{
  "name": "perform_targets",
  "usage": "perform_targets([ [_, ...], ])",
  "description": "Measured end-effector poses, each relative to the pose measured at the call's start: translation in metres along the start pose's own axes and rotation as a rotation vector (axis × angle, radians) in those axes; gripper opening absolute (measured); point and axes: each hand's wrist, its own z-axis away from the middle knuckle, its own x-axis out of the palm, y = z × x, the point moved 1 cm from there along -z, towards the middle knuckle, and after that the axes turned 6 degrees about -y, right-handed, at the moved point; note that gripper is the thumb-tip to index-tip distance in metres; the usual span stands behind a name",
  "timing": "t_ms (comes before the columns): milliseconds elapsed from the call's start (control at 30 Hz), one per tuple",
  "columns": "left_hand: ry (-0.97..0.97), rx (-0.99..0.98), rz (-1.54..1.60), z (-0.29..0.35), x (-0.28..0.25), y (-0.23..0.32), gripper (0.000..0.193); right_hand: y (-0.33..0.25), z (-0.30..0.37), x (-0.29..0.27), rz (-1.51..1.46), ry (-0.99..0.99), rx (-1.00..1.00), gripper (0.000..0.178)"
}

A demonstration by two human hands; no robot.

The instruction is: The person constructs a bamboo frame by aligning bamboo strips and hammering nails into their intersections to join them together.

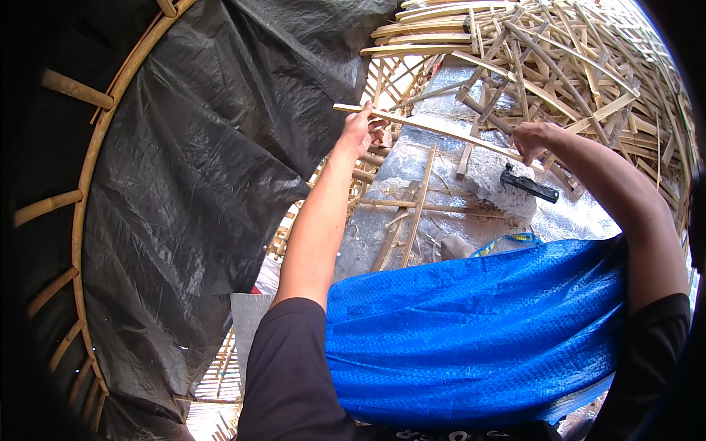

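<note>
A long, thin bamboo strip is stretched between my two hands, its left end higher than its right in the picture. Near that left end my left hand grips it, with the tip sticking out past the fingers. My right hand is closed on the strip close to its other end; some of its fingers are hidden from view. Just below my right hand, a black tool lies on a pale, rough stone block. I cannot make out what kind of tool it is.
A large heap of split bamboo pieces rises at the far right. Loose strips lie on the silvery ground sheet. Blue woven tarp covers my lap. To the left hangs black plastic sheeting by a bamboo frame.
</note>
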Motion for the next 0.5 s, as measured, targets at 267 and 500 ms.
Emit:
perform_targets([
  [267, -0.014, -0.033, 0.084, -0.001, -0.002, 0.005, 0.032, -0.001, 0.003, -0.003, 0.033, 0.006, 0.078, 0.043],
  [500, 0.019, -0.039, 0.222, 0.000, 0.001, -0.002, 0.031, -0.008, -0.007, 0.012, -0.071, -0.240, 0.098, 0.067],
])
